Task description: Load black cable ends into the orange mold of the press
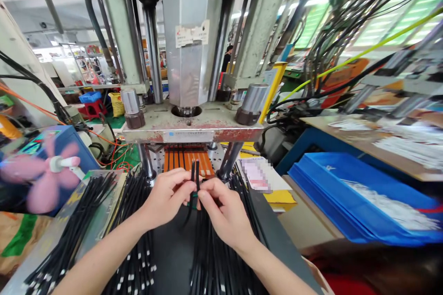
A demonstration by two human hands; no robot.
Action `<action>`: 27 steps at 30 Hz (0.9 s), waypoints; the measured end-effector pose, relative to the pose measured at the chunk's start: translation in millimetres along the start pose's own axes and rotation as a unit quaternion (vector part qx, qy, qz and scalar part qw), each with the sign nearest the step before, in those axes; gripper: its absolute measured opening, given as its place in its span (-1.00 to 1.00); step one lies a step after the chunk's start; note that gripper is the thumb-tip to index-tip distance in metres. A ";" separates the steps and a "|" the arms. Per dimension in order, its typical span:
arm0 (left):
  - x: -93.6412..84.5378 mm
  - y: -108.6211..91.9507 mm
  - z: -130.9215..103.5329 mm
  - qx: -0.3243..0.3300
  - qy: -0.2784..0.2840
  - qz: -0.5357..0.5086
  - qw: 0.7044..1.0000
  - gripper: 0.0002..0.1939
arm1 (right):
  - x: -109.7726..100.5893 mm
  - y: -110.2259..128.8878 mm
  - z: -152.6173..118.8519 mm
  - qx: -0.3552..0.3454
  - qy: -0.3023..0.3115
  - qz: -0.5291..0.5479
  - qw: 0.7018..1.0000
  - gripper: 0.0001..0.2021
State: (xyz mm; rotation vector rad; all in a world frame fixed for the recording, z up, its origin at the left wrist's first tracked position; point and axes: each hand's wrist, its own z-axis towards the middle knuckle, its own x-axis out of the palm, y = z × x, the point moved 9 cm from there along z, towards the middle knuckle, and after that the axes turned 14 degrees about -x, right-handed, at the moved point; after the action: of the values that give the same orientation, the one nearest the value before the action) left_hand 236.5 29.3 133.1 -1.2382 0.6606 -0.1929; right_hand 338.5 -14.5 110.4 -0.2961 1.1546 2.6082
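Note:
My left hand [175,193] pinches a flat black cable [193,173] between thumb and fingers, its end pointing up. Close beside it, my right hand [221,203] grips a second black cable [197,175] the same way. Both ends stand nearly parallel in front of an orange mould plate [185,159], on which several dark strips lie. Below my right hand, a bundle of black cables [214,258] with silvery tips spreads over the dark table [169,249]. Another black cable bundle [134,239] lies under my left forearm.
A press [190,69] with steel columns rises straight ahead. More black cables [76,226] lie at the left, near a pink fan [51,166]. On the right are papers [258,175] and a blue bin [311,193] holding white pieces. A person [226,59] is in the background.

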 end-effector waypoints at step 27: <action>-6.7 1.8 63.0 0.135 -0.095 0.232 0.959 -0.80 | -11.9 -158.8 68.0 0.095 0.035 -0.161 0.982 -0.82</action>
State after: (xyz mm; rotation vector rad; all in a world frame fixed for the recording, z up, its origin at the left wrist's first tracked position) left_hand 266.2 84.2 144.5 -0.8004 0.7122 0.2188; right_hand 396.6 136.7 49.1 -0.4929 1.2511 2.2073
